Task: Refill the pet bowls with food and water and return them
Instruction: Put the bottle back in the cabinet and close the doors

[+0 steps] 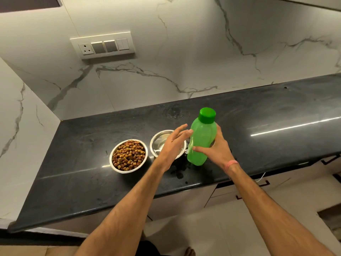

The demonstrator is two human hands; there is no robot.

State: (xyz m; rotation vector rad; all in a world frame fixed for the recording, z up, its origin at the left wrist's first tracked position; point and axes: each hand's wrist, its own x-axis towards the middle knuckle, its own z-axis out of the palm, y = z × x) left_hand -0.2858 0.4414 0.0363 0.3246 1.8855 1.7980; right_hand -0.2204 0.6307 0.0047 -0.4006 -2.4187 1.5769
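Note:
Two steel bowls stand side by side on the black counter (83, 172). The left bowl (128, 156) is full of brown kibble. The right bowl (160, 140) looks shiny inside and is partly hidden by my left hand (175, 143), which hovers over it with straight fingers reaching toward the bottle. A green plastic bottle (202, 139) with its green cap on stands upright just right of that bowl. My right hand (216, 151) grips the bottle's body from the right side.
Dark wet spots lie on the counter in front of the bottle. A marble backsplash with a switch and socket panel (103, 45) rises behind. Drawers (258, 185) with black handles sit below the counter edge at right.

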